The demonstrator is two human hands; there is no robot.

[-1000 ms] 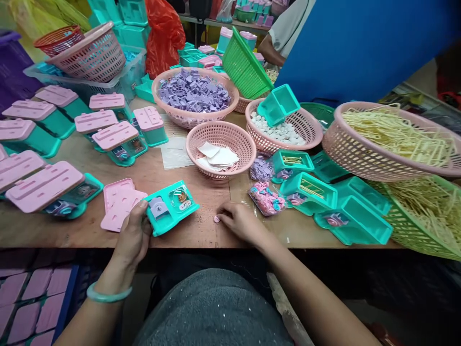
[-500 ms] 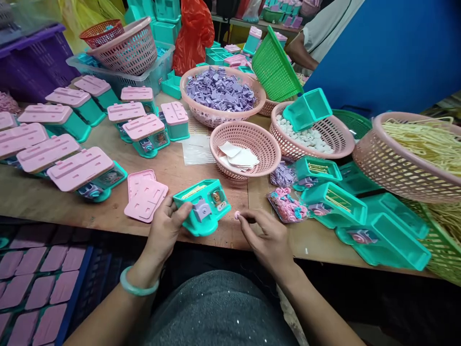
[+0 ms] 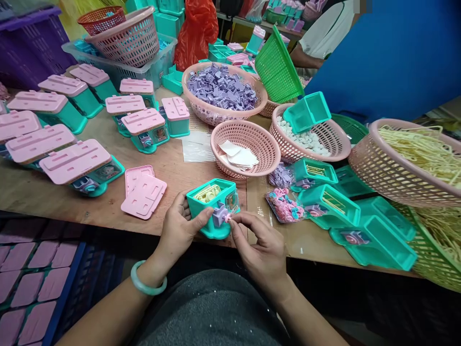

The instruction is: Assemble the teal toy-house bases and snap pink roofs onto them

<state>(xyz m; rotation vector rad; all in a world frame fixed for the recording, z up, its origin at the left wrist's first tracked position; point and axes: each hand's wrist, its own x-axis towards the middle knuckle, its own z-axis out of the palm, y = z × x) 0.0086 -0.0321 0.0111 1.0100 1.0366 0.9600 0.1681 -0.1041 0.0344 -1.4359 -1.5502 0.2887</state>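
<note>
My left hand (image 3: pixel 185 218) is closed round the left side of a teal plastic box (image 3: pixel 216 233), which is tilted near the table's front edge. Yellow sticks (image 3: pixel 207 193) show inside its open top. On its front are a lilac fitting (image 3: pixel 219 215) and a clear window with a small picture. Between thumb and forefinger, my right hand (image 3: pixel 257 240) pinches a small pink knob (image 3: pixel 227 217) against the lilac fitting; whether it is seated I cannot tell. Close by on the right lies a clear bag of pink and blue knobs (image 3: pixel 285 205).
Two pink lids (image 3: pixel 144 196) lie left of the box. Pink-lidded boxes (image 3: pixel 75 161) fill the table's left side. A pink basket with white cards (image 3: pixel 245 170) stands behind. Open teal boxes (image 3: pixel 382 245) sit at the right. Across the table, a person's arm (image 3: pixel 304 57) shows.
The box has swung to face further right and tipped so its inside shows. My right hand has brought the pink knob left onto the lilac fitting.
</note>
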